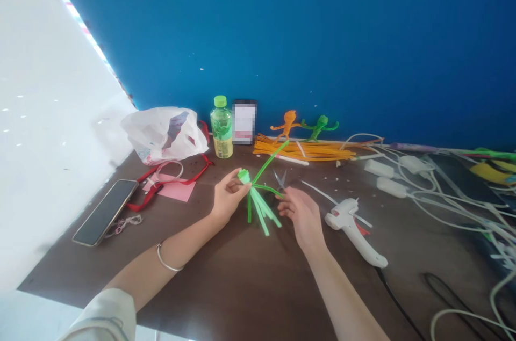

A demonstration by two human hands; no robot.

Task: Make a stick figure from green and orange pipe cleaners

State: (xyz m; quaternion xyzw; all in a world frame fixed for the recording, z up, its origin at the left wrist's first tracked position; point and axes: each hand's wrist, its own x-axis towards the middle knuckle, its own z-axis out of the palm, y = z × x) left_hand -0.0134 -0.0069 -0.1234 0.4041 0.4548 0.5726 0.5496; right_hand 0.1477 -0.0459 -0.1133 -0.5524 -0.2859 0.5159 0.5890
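Observation:
A green pipe-cleaner figure point(261, 205) is pinched near its rounded head by my left hand point(230, 195). Pale green strands fan out below the head, and brighter green stems stick out to the upper right, right and down. My right hand point(303, 217) has its fingers closed at the tip of the right-pointing green pipe cleaner point(268, 188); the exact fingertip contact is small. Just beyond those fingers, a pair of scissors point(281, 179) lies with blades apart, its handles partly hidden by the hand.
A white glue gun point(357, 233) lies right of my right hand, its black cord trailing forward. Orange pipe cleaners point(314, 151), an orange figure point(288, 125) and a green figure point(321, 127) are behind. A bottle point(221, 129), plastic bag point(161, 134) and phone point(105, 213) stand left; cables point(451, 207) clutter the right.

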